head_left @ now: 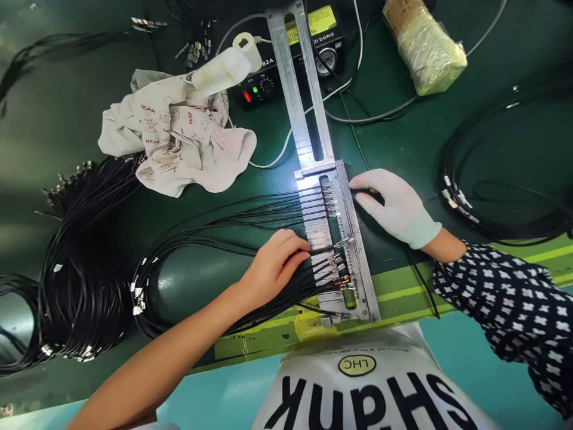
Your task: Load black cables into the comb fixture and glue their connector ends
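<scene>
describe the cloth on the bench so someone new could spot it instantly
Start at the long metal fixture running up the middle of the green bench. Left of its upper half lies a crumpled cloth, above the fanned black cables. It is the only pale fabric there, printed with small red "BEAR" words.

Bare left hand (275, 263) presses black cables (250, 218) onto metal jig (353, 239); gloved right hand (394, 206) rests just beside jig.

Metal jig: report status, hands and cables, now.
Left hand bare, pressing black cables against the metal jig. Right hand, white glove, resting at the jig's right edge. Cable ends sit in the slots. Cloth lies behind, apart.
</scene>
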Available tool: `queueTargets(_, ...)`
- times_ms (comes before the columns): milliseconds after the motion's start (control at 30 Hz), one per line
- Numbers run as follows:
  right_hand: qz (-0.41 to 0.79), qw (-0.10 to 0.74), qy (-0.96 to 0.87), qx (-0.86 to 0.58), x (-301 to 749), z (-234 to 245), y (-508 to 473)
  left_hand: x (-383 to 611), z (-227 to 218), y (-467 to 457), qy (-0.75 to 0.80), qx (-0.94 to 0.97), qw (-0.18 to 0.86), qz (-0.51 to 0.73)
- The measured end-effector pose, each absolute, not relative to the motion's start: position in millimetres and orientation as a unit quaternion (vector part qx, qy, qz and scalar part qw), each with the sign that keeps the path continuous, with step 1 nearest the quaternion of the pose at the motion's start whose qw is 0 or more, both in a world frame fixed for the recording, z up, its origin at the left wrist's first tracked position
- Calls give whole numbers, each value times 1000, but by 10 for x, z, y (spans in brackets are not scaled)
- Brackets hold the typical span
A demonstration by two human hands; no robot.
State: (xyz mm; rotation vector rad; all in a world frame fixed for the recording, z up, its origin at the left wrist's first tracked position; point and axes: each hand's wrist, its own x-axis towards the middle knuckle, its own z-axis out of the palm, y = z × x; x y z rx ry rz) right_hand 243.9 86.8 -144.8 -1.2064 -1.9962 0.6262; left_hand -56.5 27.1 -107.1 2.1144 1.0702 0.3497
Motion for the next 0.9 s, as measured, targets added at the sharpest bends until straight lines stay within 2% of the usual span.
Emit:
queueTargets(100,248,349,-771,-472,2459,-1443,773,-552,-1028,199,420,795,412,149)
queueTargets(300,241,348,-772,-474,2452,-1447,781,-497,-1104,389,445,826,279,203)
queueTargets(433,247,344,-772,-474,2453,-1450,788,-481,-1146,499,431,833,276,208)
queueTargets(633,251,334,-771,-481,2457,-1440,788,-506,-1173,510,428,857,202,205)
queueTargets(900,257,337,-770,-477,2463,-1438,805,-609,-1221,605,368,895,200,154)
